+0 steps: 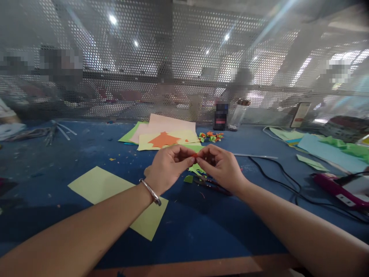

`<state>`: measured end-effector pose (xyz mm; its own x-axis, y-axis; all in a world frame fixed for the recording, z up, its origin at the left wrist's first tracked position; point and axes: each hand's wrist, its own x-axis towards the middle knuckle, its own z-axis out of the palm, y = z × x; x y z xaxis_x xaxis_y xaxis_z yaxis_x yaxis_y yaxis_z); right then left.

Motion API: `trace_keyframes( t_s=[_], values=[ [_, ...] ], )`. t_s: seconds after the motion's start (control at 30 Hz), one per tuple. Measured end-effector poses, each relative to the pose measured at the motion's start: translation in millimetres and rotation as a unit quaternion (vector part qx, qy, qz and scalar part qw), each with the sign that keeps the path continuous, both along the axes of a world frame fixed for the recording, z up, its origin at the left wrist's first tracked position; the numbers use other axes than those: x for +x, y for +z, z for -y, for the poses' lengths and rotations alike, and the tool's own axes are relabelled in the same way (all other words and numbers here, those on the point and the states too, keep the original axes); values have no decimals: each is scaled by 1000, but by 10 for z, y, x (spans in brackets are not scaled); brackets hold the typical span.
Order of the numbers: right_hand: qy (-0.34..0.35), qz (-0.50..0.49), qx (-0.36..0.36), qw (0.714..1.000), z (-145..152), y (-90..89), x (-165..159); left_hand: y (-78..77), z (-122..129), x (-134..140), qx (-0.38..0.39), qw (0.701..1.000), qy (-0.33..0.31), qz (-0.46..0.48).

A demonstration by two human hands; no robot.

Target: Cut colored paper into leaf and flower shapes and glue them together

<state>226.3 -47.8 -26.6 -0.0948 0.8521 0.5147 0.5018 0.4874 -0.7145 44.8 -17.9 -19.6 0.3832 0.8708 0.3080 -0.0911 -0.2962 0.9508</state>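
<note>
My left hand (170, 165) and my right hand (220, 165) meet over the middle of the blue table. Between their fingertips they pinch a small piece of orange paper (195, 156); its shape is mostly hidden by the fingers. Under the hands lie green paper scraps (188, 179) and a dark pair of scissors (211, 184), partly covered by my right hand. Just beyond is a small pile of orange and green paper pieces (211, 136). A pale yellow-green sheet (155, 219) rests beneath my left forearm. Behind my left hand, a cut orange sheet (164, 139) tops stacked coloured paper (173, 123).
A purple power strip (340, 188) with a black cable (279, 188) lies at right, near light blue and green sheets (323, 148). A clear bottle (239, 114) and a dark container (220, 116) stand at the back, before a perforated metal screen (129, 57).
</note>
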Motion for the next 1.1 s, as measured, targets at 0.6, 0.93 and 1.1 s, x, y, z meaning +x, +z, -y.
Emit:
trace_keyframes(
  t_s=[0.6,0.93,1.1],
  values=[
    [22,-19,-21,999,-6,-15,24,50,28,-20,87,989,52,-111],
    [56,-32,-50,997,-3,19,42,-3,-15,-8,-60,997,-53,-20],
    [65,-39,-61,995,-20,23,60,22,-4,-9,-124,988,-79,-45]
  ],
)
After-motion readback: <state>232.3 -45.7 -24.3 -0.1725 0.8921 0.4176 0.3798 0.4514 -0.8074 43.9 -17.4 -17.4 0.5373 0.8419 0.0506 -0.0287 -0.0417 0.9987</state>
